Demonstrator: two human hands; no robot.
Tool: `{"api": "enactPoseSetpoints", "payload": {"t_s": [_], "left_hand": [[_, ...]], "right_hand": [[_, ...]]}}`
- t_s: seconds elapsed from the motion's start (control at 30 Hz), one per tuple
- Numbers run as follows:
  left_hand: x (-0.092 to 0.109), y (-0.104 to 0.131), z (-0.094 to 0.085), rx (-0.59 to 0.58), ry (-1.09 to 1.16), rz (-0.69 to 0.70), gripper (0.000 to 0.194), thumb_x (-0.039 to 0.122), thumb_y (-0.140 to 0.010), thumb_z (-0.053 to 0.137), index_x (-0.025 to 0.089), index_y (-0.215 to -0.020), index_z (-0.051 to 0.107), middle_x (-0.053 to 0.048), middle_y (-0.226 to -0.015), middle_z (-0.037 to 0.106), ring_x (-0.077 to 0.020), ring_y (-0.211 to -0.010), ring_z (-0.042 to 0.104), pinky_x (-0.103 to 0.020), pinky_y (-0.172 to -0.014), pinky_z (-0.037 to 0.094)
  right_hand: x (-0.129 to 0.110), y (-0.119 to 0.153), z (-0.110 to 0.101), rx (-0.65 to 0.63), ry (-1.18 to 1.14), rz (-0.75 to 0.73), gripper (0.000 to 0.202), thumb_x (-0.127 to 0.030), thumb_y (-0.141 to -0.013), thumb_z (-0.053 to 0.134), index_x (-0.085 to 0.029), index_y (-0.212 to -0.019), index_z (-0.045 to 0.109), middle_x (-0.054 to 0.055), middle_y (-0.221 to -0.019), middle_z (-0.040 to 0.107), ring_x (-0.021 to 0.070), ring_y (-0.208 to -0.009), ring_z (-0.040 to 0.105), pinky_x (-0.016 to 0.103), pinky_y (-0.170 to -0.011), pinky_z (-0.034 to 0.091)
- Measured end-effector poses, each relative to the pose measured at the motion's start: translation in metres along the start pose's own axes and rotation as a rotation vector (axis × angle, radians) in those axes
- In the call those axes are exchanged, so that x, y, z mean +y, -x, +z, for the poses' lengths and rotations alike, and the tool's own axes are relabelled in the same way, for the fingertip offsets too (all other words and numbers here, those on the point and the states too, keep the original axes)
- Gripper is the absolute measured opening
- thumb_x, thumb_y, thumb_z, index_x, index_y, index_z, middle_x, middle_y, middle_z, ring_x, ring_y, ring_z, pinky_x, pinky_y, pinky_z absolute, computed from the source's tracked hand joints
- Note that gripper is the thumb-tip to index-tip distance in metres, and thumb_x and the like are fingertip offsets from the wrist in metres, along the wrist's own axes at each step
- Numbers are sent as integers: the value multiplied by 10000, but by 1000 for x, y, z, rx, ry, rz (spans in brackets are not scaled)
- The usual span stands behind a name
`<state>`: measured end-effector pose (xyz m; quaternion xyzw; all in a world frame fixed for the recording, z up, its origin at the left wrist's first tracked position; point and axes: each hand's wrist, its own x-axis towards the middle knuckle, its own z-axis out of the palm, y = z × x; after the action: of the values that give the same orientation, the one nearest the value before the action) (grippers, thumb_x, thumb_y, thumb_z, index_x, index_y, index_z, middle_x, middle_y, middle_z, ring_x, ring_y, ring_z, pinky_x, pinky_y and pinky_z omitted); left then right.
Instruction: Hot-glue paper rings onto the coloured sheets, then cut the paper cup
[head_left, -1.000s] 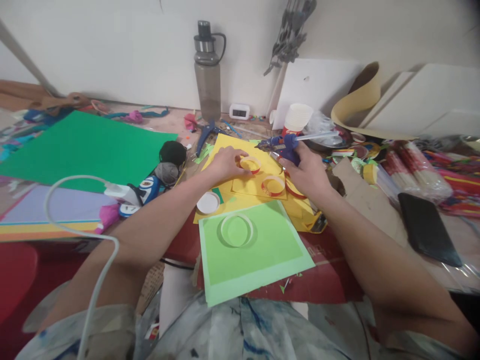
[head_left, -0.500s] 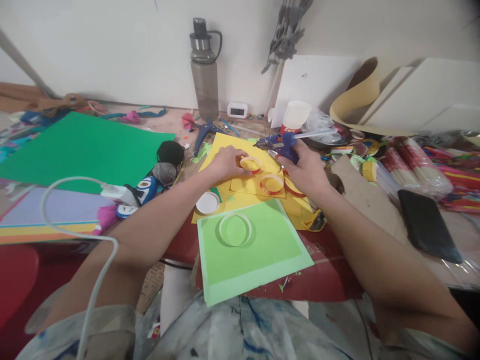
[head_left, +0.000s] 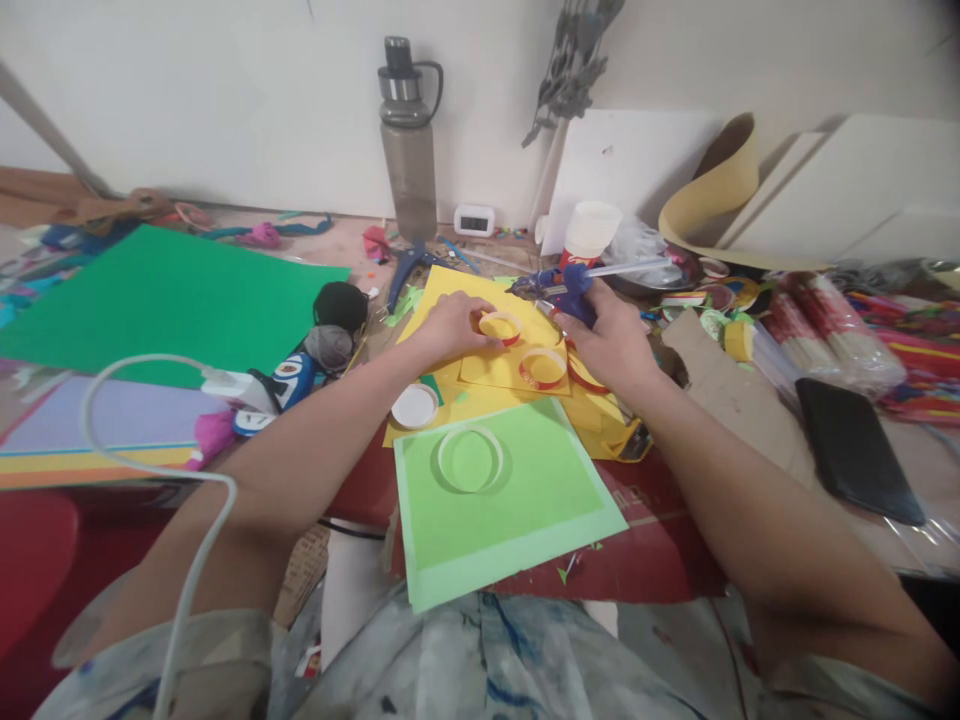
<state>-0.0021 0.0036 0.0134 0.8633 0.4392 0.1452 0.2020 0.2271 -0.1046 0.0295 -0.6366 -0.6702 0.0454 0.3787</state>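
Observation:
My left hand (head_left: 455, 326) has its fingers closed around a small red-and-white paper ring (head_left: 511, 340) on the yellow paper (head_left: 441, 290). In my right hand (head_left: 619, 338) is a blue glue gun (head_left: 576, 292), with a clear glue stick (head_left: 630, 267) poking out of its back. The gun's nozzle points left, just above and to the right of the held ring. Another red-patterned ring (head_left: 543, 384) stands on the yellow paper, and a third ring (head_left: 586, 376) lies partly hidden by my right hand. Closer to me, a pale ring (head_left: 444, 462) rests on light green paper (head_left: 532, 500).
Left of my arm lie a green sheet (head_left: 172, 300), a black yarn ball (head_left: 340, 306) and a power strip with a white cable (head_left: 196, 560). A bottle (head_left: 410, 170) and a paper cup (head_left: 592, 232) stand at the back. A phone (head_left: 857, 450) lies right.

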Motion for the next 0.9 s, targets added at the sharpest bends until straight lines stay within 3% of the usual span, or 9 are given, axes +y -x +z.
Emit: {"api": "enactPoseSetpoints", "payload": {"t_s": [0.27,0.6,0.9], "left_hand": [[2,3,-2,-2,18,-13,607,505,-759,898,196,-1273,799,-98,-1165,795,-296,-1073,708,-385,-901,521],[1,3,0,15,28,-12,687,474,-708,916,221,-1326,753,-94,-1211,780,-315,-1155,686,-415,-1001,516],[-3,1,1,30,67,-10,638,484,-727,895,209,-1289,770,-92,-1183,788,-285,-1099,699,-393,-976,529]], "right_hand": [[-3,1,-3,-7,15,9,440,-349,-899,626,-170,-1295,696,181,-1216,791,387,-1135,732,581,-1041,569],[3,1,0,51,0,-5,513,-467,-939,628,-196,-1369,693,155,-1195,803,371,-1080,741,559,-998,595],[0,1,-2,4,-25,17,550,-487,-945,646,-176,-1399,667,185,-1242,784,405,-1133,740,601,-1035,570]]}}
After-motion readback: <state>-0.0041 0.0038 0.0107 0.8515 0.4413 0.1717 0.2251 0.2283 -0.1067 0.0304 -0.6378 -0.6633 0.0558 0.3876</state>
